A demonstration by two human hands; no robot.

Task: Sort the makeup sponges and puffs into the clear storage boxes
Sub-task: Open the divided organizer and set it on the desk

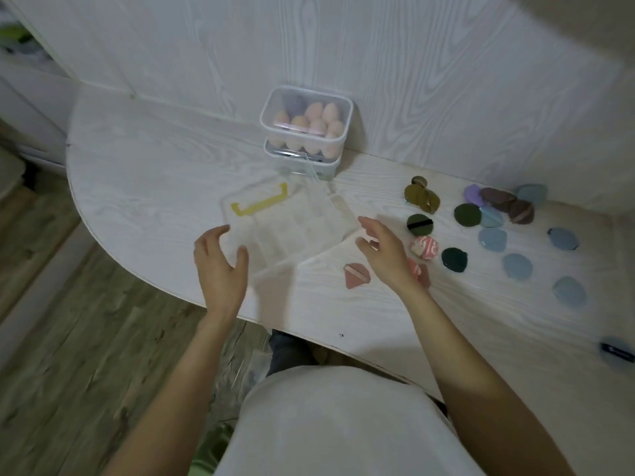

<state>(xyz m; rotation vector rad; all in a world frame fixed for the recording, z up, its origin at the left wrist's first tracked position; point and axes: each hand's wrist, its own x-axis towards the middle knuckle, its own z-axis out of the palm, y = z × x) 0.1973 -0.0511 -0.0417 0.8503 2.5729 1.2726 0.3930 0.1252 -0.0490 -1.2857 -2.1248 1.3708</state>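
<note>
Nearest us, both hands hover over the table (144,173) edge: our left hand (220,266) at 7 o'clock of the empty box (285,231), fingers spread and loosely curved, thumb at or against its near wall, gripping nothing that we can make out; our right hand (385,250) at the box's 3 o'clock, fingers relaxed and apart, holding nothing. The box is clear, divided, lid with yellow handle (259,202), no puffs inside as far as we can tell. Just right of it lie the pink puffs (357,274), one partly under our right wrist. Further toward 2 o'clock, green puffs (421,225), then blue puffs (517,266) and purple ones (507,204), all loose on the table. Farthest, at 12 o'clock against the wall, stacked boxes (305,132); the top one is lidded and full of peach sponges (318,127). We judge: sponges done, puffs all left.
</note>
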